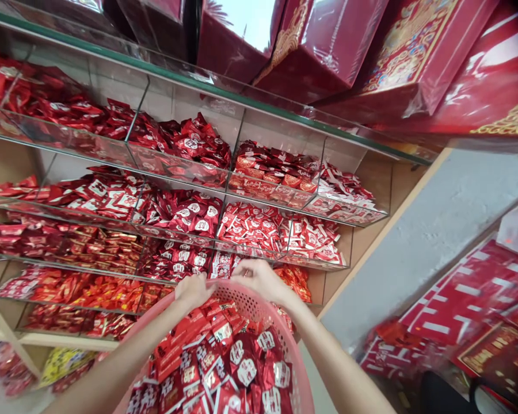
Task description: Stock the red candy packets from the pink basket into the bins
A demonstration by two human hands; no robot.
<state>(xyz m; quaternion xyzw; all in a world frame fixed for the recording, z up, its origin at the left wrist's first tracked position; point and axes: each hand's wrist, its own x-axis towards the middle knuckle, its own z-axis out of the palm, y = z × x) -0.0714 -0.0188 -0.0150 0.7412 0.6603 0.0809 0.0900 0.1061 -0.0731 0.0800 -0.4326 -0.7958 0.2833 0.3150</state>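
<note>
A pink perforated plastic basket (291,351) is below me, filled with small red and dark red candy packets (224,359). My left hand (194,292) is closed at the basket's far rim, its fingers bent over the edge. My right hand (256,280) is just beyond the rim, in front of a lower shelf compartment. Its fingers are curled in, and whatever is between them is hidden. White-labelled red packets (222,264) lie in the compartment beside it. Orange-red packets (296,280) are heaped just to its right.
Tiered shelves with clear dividers hold many red packets (263,224). Above runs a glass shelf edge (224,89) with large dark red gift boxes (323,46). At the right are a grey wall (414,230) and stacked red packages (470,293). A yellow bag (64,363) lies lower left.
</note>
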